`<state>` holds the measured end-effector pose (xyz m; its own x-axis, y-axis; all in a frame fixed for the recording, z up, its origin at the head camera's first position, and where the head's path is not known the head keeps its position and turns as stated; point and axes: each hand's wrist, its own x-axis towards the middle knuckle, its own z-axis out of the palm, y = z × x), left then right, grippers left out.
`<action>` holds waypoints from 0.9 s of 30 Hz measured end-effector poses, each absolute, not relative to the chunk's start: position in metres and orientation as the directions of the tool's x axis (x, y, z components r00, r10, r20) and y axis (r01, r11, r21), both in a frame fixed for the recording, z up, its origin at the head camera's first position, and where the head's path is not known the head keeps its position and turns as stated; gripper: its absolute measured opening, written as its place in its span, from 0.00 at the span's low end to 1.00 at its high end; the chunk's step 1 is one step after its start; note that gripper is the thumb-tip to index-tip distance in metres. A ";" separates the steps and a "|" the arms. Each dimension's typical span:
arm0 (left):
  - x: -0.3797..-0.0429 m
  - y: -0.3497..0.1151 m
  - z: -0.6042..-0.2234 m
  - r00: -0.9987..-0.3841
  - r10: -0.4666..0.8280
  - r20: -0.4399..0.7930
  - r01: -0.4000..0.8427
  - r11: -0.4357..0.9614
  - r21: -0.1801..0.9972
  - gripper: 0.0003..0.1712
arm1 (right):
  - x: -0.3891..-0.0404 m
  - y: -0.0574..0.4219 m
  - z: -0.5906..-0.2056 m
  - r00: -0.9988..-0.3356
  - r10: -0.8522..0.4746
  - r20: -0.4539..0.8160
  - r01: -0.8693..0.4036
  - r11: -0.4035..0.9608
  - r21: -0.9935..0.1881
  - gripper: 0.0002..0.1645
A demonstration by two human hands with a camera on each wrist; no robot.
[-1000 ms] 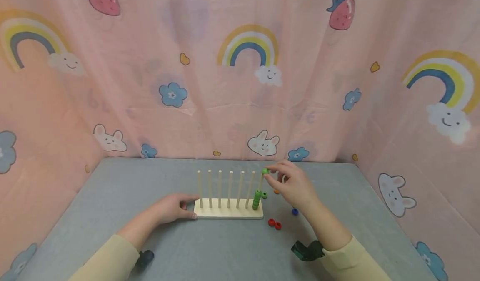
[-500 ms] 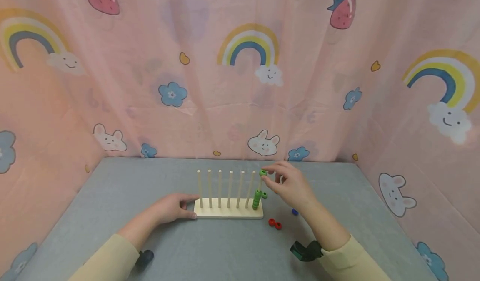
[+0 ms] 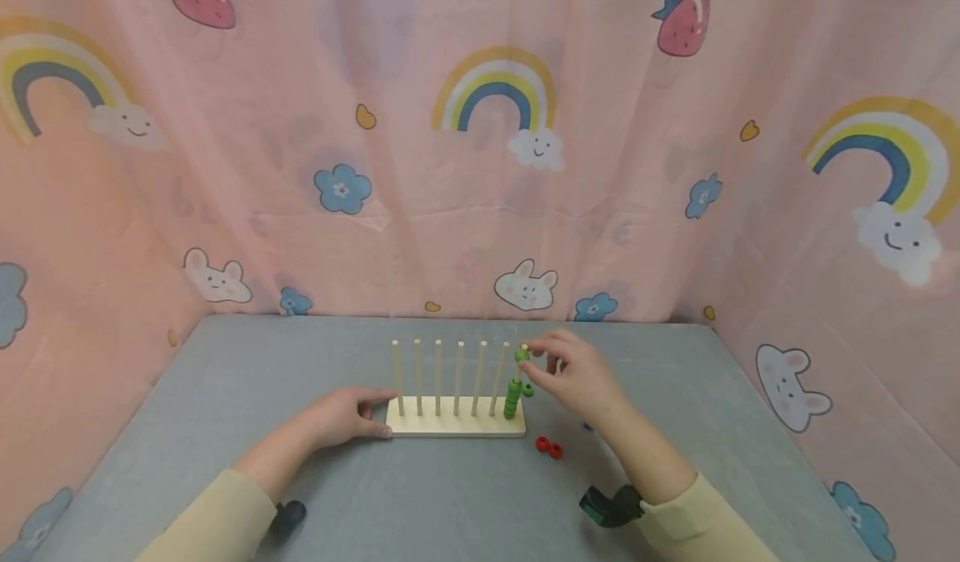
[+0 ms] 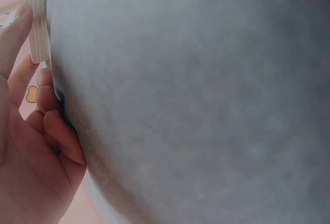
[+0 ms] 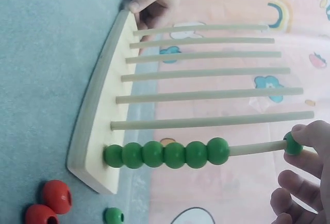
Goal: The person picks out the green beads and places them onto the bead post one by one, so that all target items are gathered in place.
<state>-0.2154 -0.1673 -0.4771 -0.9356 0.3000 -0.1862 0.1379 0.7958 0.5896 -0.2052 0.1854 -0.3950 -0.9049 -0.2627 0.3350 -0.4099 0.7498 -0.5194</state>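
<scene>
A pale wooden peg stand [image 3: 456, 427] with a row of upright pegs stands on the table. My left hand [image 3: 341, 416] grips the left end of its base between thumb and fingers; the left wrist view shows the base edge [image 4: 37, 22] there. Several green beads [image 5: 174, 155] are stacked low on the rightmost peg. At the top of that same peg, my right hand [image 3: 577, 374] pinches another green bead [image 5: 293, 144] between thumb and finger. The peg's tip is in this bead, with bare peg between it and the stack.
Two red beads [image 3: 549, 447] lie close together in front of the stand's right end. A loose green bead [image 5: 114, 215] lies beside the stand. A blue bead [image 3: 588, 426] is mostly hidden by the right forearm. A pink patterned curtain [image 3: 405, 237] hangs behind the grey table [image 3: 420, 504].
My right hand has brought the green bead left and slightly down, from beside the rightmost peg's tip onto it. The orange bead has become hidden behind the hand. My left hand keeps its place.
</scene>
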 end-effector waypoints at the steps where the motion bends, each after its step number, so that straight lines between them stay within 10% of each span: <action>1: -0.215 -0.167 -0.477 -0.936 0.301 -0.184 0.141 0.797 0.587 0.35 | -0.206 0.186 -0.397 -0.907 -0.263 0.328 -0.407 0.747 -0.526 0.15; 27: -0.216 -0.168 -0.479 -0.935 0.299 -0.190 0.134 0.795 0.592 0.35 | -0.208 0.183 -0.431 -0.949 -0.236 0.209 -0.314 0.764 -0.564 0.14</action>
